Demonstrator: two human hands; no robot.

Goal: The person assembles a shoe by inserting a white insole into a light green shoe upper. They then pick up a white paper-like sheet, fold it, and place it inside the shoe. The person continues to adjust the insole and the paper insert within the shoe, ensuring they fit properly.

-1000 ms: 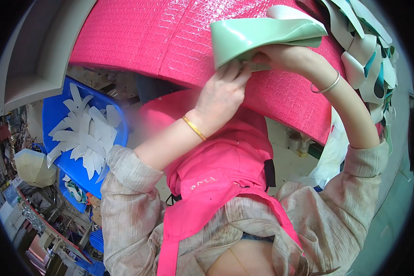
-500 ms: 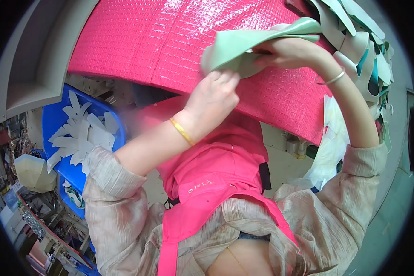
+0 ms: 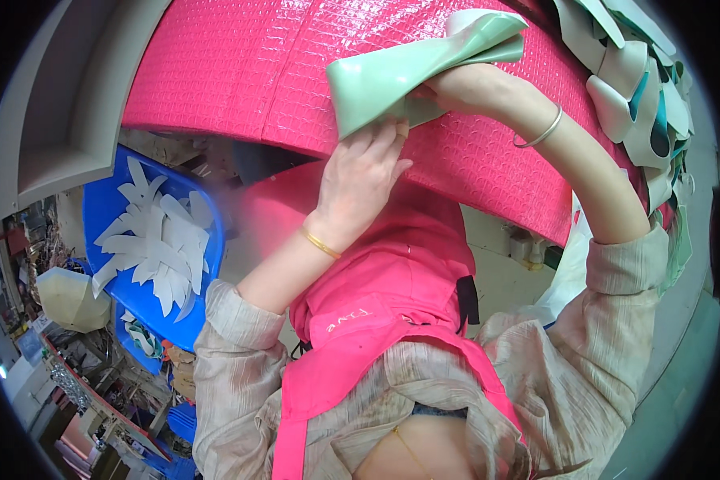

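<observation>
A smooth, pale green piece of flexible sheet material [image 3: 392, 76], folded over on itself, is held above the pink-covered table [image 3: 216, 80]. My right hand [image 3: 468, 88] grips it from the right, its fingertips hidden in the fold. Below its lower left edge, my left hand [image 3: 356, 180] has its fingers stretched and the thumb apart, the fingertips touching that edge. Whether any fingertip goes under the edge, I cannot tell.
At the left stands a blue bin [image 3: 176, 324] of white cut strips [image 3: 156, 236]. Similar pale green and white pieces [image 3: 620, 100] hang in a bunch at the table's right end. A grey box-like frame [image 3: 60, 104] juts in at upper left.
The pale green piece has shifted left and opened out flatter on its left side. My right hand moved left with it. My left hand's curled fingers have straightened.
</observation>
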